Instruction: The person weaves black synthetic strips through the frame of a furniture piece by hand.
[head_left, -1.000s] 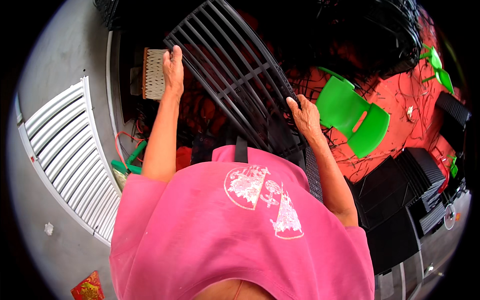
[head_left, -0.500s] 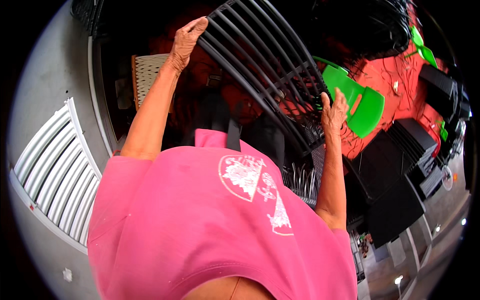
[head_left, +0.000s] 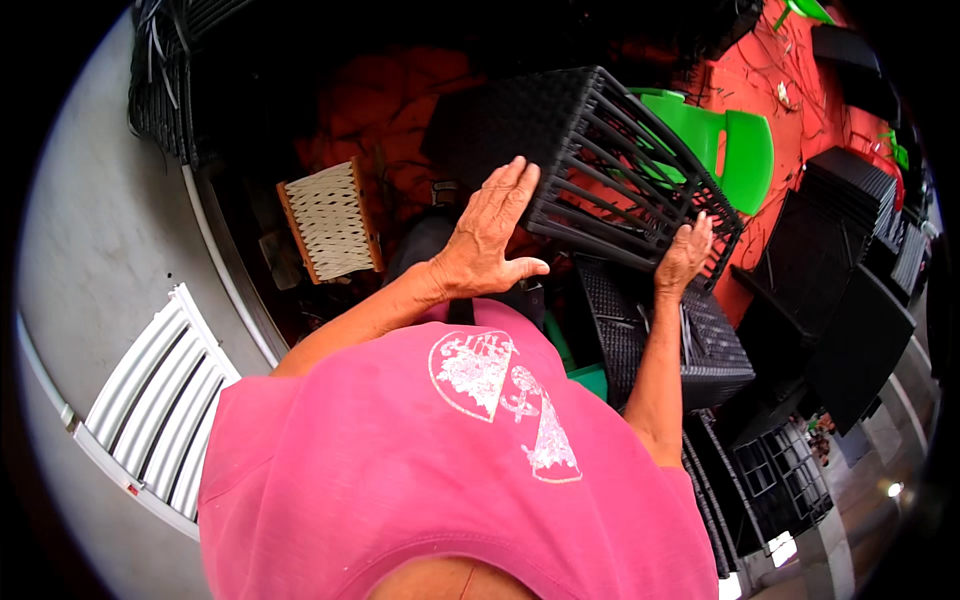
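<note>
In front of me a black wicker furniture piece, box-like, lies tilted, with a dark woven face on its left and a row of slats on its right. My left hand is open against its near left corner, fingers stretched out and thumb apart. At the lower right end of the slats my right hand has its fingers bent over the frame edge. Below the slats, another black woven piece stands close to my right forearm.
A green plastic chair stands behind the slats on the red floor, which is littered with dark strips. To the left are a small stool with a white woven seat and a white slatted rack. Stacked black furniture fills the right.
The black wicker piece has turned and come lower, so its woven face now shows. My left hand has let go of its upper edge and moved down and right to a corner.
</note>
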